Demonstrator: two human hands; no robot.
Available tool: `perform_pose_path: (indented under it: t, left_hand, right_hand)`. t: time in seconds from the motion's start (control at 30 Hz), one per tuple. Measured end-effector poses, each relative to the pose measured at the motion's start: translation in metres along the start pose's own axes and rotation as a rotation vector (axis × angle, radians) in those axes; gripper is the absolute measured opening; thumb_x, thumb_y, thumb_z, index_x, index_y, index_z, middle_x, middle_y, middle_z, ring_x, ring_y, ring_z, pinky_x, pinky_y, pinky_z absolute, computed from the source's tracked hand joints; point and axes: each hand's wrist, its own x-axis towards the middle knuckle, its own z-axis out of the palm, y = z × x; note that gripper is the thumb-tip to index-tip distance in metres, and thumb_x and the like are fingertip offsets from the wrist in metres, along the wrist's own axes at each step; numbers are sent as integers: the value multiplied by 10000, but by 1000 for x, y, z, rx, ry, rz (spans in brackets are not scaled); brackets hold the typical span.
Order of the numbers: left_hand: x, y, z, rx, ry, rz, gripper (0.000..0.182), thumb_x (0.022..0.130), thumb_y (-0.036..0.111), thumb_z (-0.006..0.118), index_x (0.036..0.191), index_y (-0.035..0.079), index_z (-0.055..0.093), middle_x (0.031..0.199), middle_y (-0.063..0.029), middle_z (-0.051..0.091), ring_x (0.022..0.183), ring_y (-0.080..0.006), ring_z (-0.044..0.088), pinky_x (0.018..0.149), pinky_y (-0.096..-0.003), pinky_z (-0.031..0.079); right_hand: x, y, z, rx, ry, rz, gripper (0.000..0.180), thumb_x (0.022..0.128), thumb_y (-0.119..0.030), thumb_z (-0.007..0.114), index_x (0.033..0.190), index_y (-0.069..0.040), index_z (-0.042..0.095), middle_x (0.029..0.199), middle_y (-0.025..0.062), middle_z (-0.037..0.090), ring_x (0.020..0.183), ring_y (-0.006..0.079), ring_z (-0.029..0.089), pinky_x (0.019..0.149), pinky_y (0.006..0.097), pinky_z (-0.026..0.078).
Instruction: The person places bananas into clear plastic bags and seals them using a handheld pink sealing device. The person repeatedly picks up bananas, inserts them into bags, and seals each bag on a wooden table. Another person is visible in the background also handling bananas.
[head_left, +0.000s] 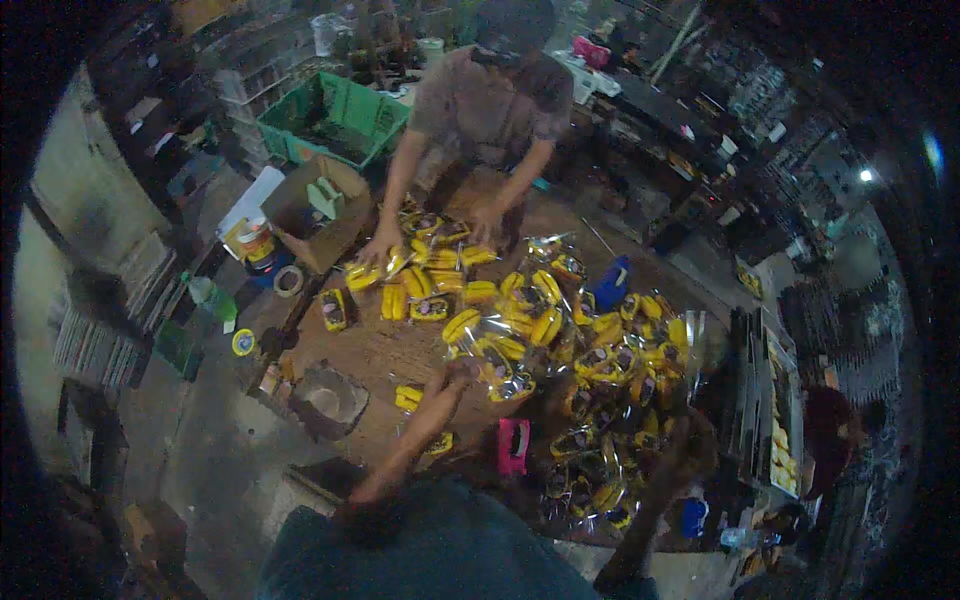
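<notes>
My left hand (459, 372) reaches over the table from below, its fingers at the edge of a pile of yellow items in clear plastic wrappers (517, 328). Blur hides whether the fingers grip the wrapped yellow item with a dark face (510, 386) beside them. To the right, my right hand (694, 439) is in deep shadow at the side of more wrapped items (592, 442); its fingers cannot be made out. Between my forearms lies a pink object with a handle slot (514, 446). Single yellow packs (408, 397) lie next to my left forearm.
Across the table, a person's hands (384, 244) touch more yellow packs. A cardboard box (321, 244), a tape roll (288, 281) and a blue handled object (611, 283) are around the pile. A green crate (274, 118) stands behind; a tray (786, 461) is at right.
</notes>
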Motion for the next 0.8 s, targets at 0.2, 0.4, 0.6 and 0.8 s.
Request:
perform_pose_path:
  t: [0.2,0.4,0.6,0.8]
  left_hand:
    - [-7,-13,3,46,-58,156,324,1029,236,557,1272,42,647,1181,-71,667,1105,-176,600,978,-339,496]
    - [-2,-20,9,10,-60,240,301,1035,232,543,1241,48,663,1161,-72,675,1109,-178,605,967,-334,496]
    - [-4,-17,9,30,-53,65,349,1029,287,579,1268,47,663,1189,-97,695,1132,-206,625,996,-348,491]
    - [12,2,-1,-27,-228,93,534,1036,427,515,1413,56,586,1369,-129,633,1237,-261,596,1077,-406,445]
  right_hand:
    - [8,-5,-35,1,281,41,172,958,-54,661,1126,-14,658,831,43,681,594,100,576,537,257,483]
    - [3,-18,-44,103,344,95,159,948,-48,669,1105,-17,664,815,40,673,576,93,556,527,252,467]
    - [-23,-41,-24,363,249,280,147,939,-42,678,1083,-19,669,800,37,665,557,86,536,516,248,451]
    - [-73,-81,20,876,55,604,134,929,-37,687,1062,-22,675,785,34,657,539,79,516,506,244,434]
